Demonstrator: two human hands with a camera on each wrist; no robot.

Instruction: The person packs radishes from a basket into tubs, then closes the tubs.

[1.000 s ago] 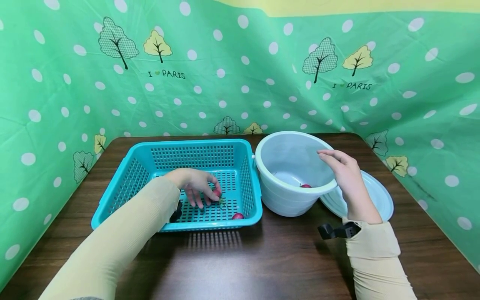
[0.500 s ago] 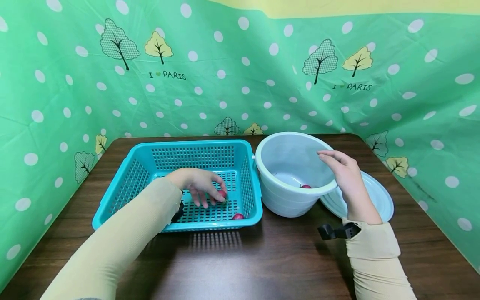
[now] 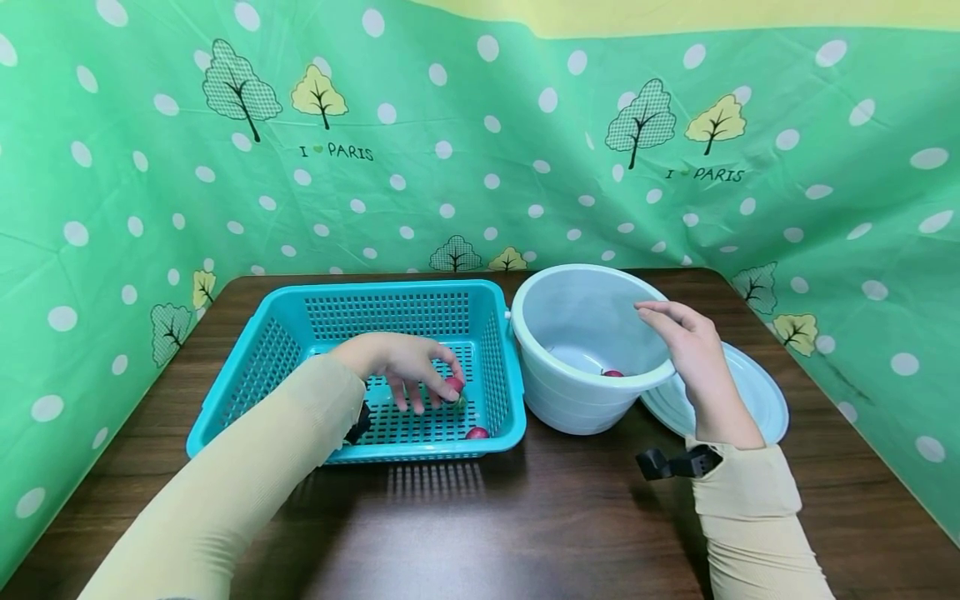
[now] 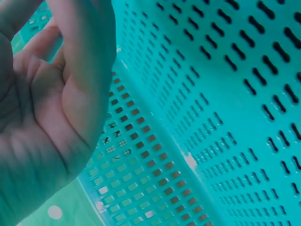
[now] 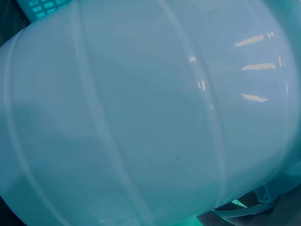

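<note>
My left hand (image 3: pixel 408 367) is inside the turquoise basket (image 3: pixel 495 287), low over its slotted floor. Between thumb and fingers it pinches a small red radish (image 3: pixel 454 384) with a short green stem. A second radish (image 3: pixel 477 433) lies in the basket's near right corner. In the left wrist view, the palm (image 4: pixel 37 103) shows beside the basket wall; the held radish is out of sight there. At the right side of the pale blue bucket (image 3: pixel 577 400), my right hand (image 3: pixel 693 358) rests on the rim, fingers extended. One radish (image 3: pixel 612 373) is visible inside the bucket.
A pale blue lid (image 3: pixel 753 392) lies on the dark wooden table (image 3: pixel 540 517), partly behind the bucket and right arm. Basket and bucket stand side by side, nearly touching. A green dotted cloth (image 3: pixel 480 192) hangs behind and at both sides.
My left hand has shifted slightly right within the basket, carrying the pinched radish with it. The right hand and the bucket have stayed in place.
</note>
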